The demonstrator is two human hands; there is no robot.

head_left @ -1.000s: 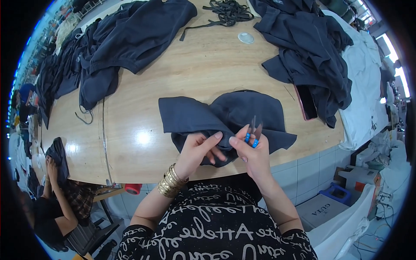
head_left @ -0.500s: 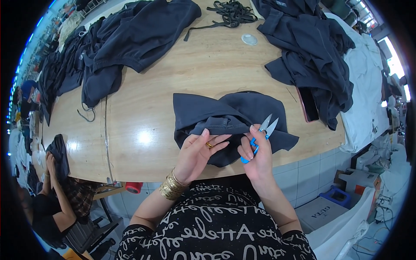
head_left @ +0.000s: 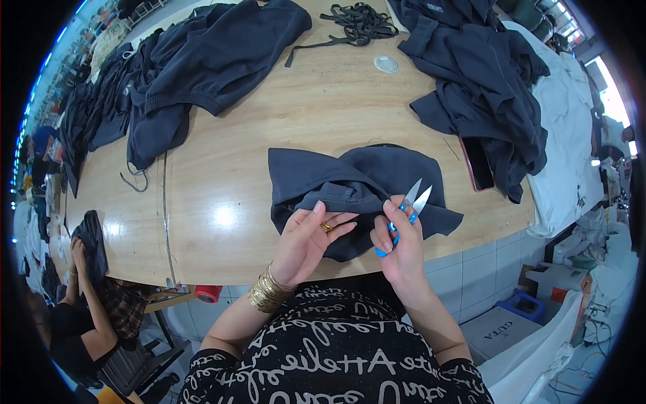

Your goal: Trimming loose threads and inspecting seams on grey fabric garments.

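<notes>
A dark navy garment (head_left: 397,165) lies bunched on the table in front of me, its stitched hem turned toward me. My left hand (head_left: 313,236) pinches that hem between thumb and fingers, palm up. In my right hand (head_left: 402,239) are small scissors (head_left: 416,200) with blue handles, blades apart and pointing away from me over the cloth. The right thumb and fingertip also grip the hem's right end. Part of the scissor handles is hidden by my fingers.
Dark garments are heaped on the wooden table (head_left: 222,161) at the far left (head_left: 215,60) and far right (head_left: 478,87). A phone (head_left: 476,163) lies by the right heap. Black straps (head_left: 363,23) and a round clear disc (head_left: 385,64) lie farther back. Another person (head_left: 87,316) handles dark cloth at left.
My right thumb and fingertip have shifted slightly left along the hem. The scissors stay in the right hand, and the left hand keeps its pinch almost unmoved.
</notes>
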